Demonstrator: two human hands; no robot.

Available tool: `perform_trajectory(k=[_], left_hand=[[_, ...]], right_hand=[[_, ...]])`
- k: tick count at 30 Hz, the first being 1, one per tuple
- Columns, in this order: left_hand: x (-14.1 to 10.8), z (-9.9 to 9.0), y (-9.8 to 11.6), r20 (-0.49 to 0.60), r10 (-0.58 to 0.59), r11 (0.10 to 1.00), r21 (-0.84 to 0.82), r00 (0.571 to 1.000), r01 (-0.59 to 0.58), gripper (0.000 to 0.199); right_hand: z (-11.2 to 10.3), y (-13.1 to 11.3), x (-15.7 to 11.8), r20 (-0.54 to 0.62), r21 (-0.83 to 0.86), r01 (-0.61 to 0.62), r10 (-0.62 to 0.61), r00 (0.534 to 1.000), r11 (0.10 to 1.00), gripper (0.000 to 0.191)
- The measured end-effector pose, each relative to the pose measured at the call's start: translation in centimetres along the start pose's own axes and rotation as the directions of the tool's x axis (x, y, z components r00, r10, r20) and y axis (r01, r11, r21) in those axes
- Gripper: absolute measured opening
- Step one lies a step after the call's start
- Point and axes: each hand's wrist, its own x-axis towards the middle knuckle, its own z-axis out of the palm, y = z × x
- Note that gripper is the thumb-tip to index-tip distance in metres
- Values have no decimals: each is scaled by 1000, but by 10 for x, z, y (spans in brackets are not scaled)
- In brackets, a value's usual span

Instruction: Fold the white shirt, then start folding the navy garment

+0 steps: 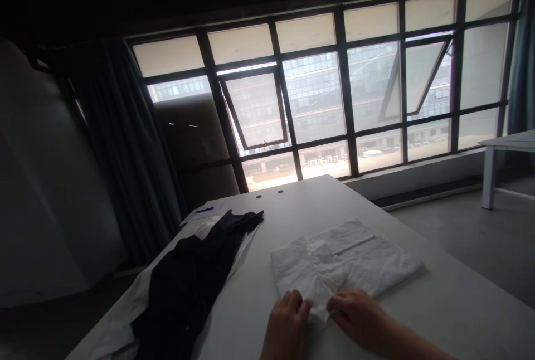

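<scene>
A white shirt (363,254) lies folded on the white table (292,209), its collar and front placket turned up and some creases across it. At its near edge my left hand (288,315) pinches the fabric with curled fingers. My right hand (357,312) grips the same edge a little to the right, thumb and fingers closed on the cloth. A short piece of the shirt shows between the two hands. The fingertips of both hands are partly hidden by the fabric and the knuckles.
To the left, a dark navy garment (188,276) lies heaped over white cloth (121,321). A pen (204,210) rests on paper (194,216) at the table's far left. Behind are windows (313,98) and a curtain (129,154); another table (488,176) stands at right.
</scene>
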Motion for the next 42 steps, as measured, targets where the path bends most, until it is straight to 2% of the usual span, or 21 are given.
perform_trajectory(k=[4, 7, 12, 15, 19, 25, 32, 37, 42], left_hand=[[0, 2, 1, 99, -25, 999, 34, 995, 22, 44], [-2, 7, 2, 125, -49, 997, 57, 991, 43, 55], [0, 3, 2, 180, -132, 990, 74, 975, 120, 46], [6, -7, -2, 119, -164, 986, 21, 979, 163, 47], [10, -8, -7, 72, -203, 979, -8, 977, 204, 46], [8, 5, -10, 0, -87, 996, -34, 996, 87, 49], [11, -6, -11, 96, -169, 982, -65, 981, 176, 42], [14, -1, -12, 83, -66, 989, -127, 994, 76, 41], [15, 7, -18, 48, 53, 987, -156, 997, -45, 50]], right_hand=[[0, 9, 6, -40, -37, -85, 83, 996, 996, 25], [-5, 14, 6, -44, -57, -122, 120, 992, 991, 26], [-6, 19, 6, -91, -80, -175, 168, 982, 981, 20], [-3, 22, 8, -124, -92, -225, 213, 969, 970, 19], [-1, 22, 9, -95, -58, -161, 155, 983, 985, 23], [-3, 16, 6, -95, -29, -103, 100, 990, 994, 27], [0, 19, 9, -99, -96, -130, 120, 988, 987, 26], [1, 20, 11, -108, -153, -165, 149, 983, 974, 20], [1, 21, 12, -102, -173, -190, 174, 979, 966, 22]])
